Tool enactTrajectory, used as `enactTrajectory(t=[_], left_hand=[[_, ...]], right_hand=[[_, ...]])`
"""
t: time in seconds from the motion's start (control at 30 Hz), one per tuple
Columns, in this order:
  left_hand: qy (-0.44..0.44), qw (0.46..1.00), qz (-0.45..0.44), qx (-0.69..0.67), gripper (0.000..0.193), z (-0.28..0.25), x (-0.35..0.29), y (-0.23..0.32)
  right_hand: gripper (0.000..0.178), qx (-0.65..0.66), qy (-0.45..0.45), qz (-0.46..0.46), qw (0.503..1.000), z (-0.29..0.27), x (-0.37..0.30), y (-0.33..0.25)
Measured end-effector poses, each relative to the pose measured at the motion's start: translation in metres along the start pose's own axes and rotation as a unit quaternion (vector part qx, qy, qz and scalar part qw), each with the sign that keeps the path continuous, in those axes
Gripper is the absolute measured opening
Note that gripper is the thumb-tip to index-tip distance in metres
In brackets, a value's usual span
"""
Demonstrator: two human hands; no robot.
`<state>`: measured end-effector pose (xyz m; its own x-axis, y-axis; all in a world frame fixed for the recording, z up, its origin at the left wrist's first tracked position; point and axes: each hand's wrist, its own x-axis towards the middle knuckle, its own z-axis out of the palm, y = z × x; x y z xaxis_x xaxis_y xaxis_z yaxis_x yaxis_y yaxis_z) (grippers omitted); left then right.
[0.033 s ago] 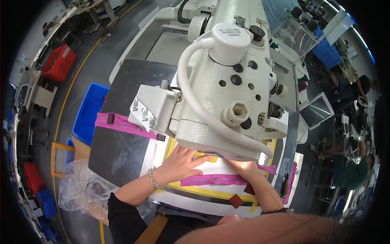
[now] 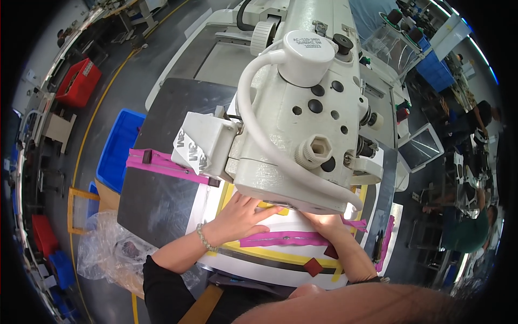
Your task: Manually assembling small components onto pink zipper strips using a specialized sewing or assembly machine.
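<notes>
My left hand (image 2: 237,217) lies flat with its fingers apart on the white and yellow work surface (image 2: 237,252), its fingertips reaching under the head of a large white sewing machine (image 2: 286,129). To the right, my right hand (image 2: 325,224) reaches beneath the machine head too; its fingers are mostly hidden there. A pink zipper strip (image 2: 283,238) lies crosswise between my hands, touching or close to both. Two dark red squares of material are beside my right wrist, the nearer one (image 2: 313,267) lying on the dark band. The needle area is hidden by the machine head.
More pink zippers (image 2: 162,163) lie on the dark table plate (image 2: 143,202) at left, and another pink strip (image 2: 385,245) is at right. A blue bin (image 2: 120,143) and clear plastic bag (image 2: 110,243) stand left. A tilted screen (image 2: 422,146) is at right, with co-workers beyond.
</notes>
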<state>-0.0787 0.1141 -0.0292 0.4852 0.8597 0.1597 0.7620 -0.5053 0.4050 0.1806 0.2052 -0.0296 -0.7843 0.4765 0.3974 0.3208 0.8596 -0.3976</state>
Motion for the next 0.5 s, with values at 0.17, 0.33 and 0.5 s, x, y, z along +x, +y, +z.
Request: enactTrajectory(t=[0.17,0.33,0.5], left_hand=[[-0.004,1.000,0.007,-0.012,0.066,0.001,0.000,-0.001],[0.005,1.000,0.010,-0.002,0.066,0.001,-0.002,-0.002],[0.001,1.000,0.003,0.001,0.057,0.004,-0.002,0.000]], right_hand=[[0.023,-0.010,0.011,0.005,1.000,-0.003,0.007,-0.004],[0.023,-0.018,0.009,-0.007,1.000,0.002,0.001,0.000],[0.027,-0.027,0.001,0.003,1.000,0.005,-0.005,0.002]])
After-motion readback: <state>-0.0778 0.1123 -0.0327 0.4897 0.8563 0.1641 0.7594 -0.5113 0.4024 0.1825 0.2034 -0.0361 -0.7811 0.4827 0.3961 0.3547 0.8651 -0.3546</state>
